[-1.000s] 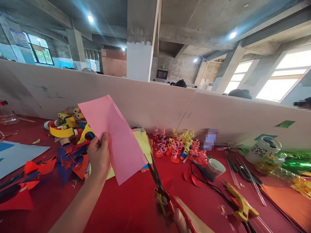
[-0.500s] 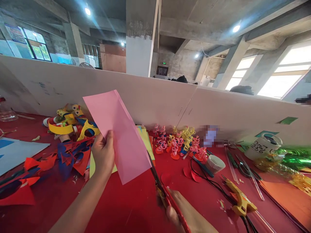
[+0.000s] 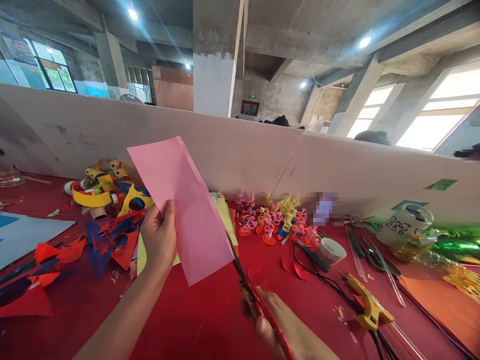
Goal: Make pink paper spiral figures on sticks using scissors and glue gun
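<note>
A folded sheet of pink paper (image 3: 187, 210) is pinched in my left hand (image 3: 159, 240), thumb on the front face, held up above the table. My right hand (image 3: 275, 317) is closed on scissors (image 3: 255, 295) with red handles. Their blades point up and left, and the tip meets the paper's lower right edge; part of the blades is hidden by the paper. Behind the pink sheet lie yellow and other coloured papers (image 3: 227, 220).
Red, blue and yellow paper scraps (image 3: 112, 235) lie to the left. Curled paper figures (image 3: 277, 220) stand near the low white partition (image 3: 225, 155). To the right are a paper cup (image 3: 332, 251), a yellow glue gun (image 3: 369, 302) with its cord, and orange sheets (image 3: 438, 310).
The view has shifted very slightly. Both hands, the pink paper and the scissors keep almost the same position.
</note>
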The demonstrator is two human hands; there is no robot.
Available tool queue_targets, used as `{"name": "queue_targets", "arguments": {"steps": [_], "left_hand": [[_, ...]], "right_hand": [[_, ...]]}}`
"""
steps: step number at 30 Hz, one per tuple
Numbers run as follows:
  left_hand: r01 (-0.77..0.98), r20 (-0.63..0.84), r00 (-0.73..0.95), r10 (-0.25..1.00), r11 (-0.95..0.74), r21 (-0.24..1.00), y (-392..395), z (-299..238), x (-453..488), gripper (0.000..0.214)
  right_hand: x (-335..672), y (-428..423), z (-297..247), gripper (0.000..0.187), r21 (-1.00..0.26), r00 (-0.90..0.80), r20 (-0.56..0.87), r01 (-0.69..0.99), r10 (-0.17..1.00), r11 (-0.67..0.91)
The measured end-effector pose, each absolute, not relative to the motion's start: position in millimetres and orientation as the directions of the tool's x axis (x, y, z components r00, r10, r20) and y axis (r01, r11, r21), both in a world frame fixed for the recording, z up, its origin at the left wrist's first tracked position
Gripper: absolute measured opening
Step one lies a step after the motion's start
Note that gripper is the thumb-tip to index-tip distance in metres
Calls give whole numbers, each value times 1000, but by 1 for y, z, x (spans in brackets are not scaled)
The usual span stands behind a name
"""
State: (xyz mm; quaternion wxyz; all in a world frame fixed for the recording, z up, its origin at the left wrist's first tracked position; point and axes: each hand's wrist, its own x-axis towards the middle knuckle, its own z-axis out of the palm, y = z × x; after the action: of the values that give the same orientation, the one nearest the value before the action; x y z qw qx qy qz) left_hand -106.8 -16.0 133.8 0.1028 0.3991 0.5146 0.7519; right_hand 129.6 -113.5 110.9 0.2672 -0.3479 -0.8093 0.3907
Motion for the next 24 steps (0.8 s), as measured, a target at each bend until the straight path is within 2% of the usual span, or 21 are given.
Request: {"name": "queue_targets", "arguments": {"steps": [16,24], "left_hand": [[273,495,-667,557,-435,858,-17,136,-107,27],[294,505,-660,555,-428,855,-18,136,-107,26]], "right_hand": [[131,-116,117,64,-837,-619,133,348,774,422],[131,-115,108,65,-810,-582,130,404,802,425]]}}
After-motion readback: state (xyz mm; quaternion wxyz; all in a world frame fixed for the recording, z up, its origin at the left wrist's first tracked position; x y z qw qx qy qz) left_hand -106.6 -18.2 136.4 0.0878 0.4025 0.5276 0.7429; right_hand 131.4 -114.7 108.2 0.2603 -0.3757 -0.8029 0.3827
